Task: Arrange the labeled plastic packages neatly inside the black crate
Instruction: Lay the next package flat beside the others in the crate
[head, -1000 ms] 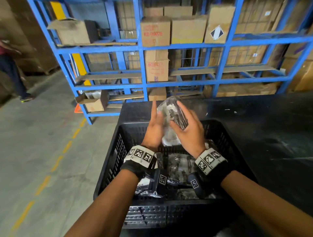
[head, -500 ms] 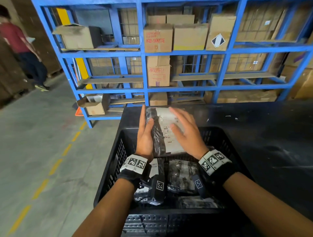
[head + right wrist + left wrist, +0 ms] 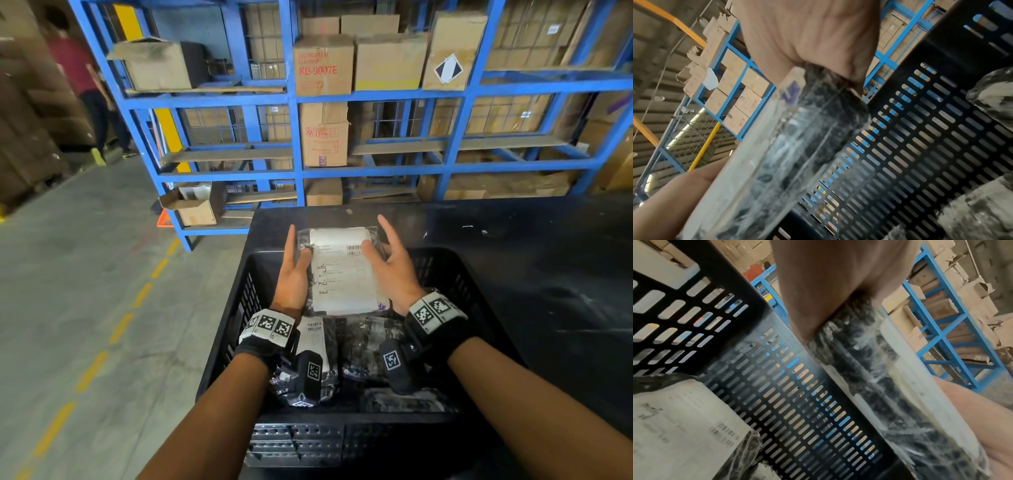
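I hold a clear plastic package (image 3: 342, 274) with a white barcode label facing up, flat over the far half of the black crate (image 3: 246, 298). My left hand (image 3: 294, 270) grips its left edge and my right hand (image 3: 387, 263) its right edge, each thumb on the label and the index fingers pointing away. In the left wrist view the palm (image 3: 828, 280) clasps the package (image 3: 869, 369) before the slotted crate wall (image 3: 777, 394). The right wrist view shows that hand (image 3: 807, 32) on the package (image 3: 787, 146). More packages (image 3: 317, 342) lie in the crate below.
The crate sits on a black table (image 3: 531, 257) that stretches to the right. Blue shelving (image 3: 294, 137) loaded with cardboard boxes stands behind it. A person in a red shirt (image 3: 78, 68) is at the far left, on a concrete floor with a yellow dashed line (image 3: 120, 329).
The package has turned from upright and edge-on to flat with its label up, and has come lower over the crate. The person at the back has walked farther away.
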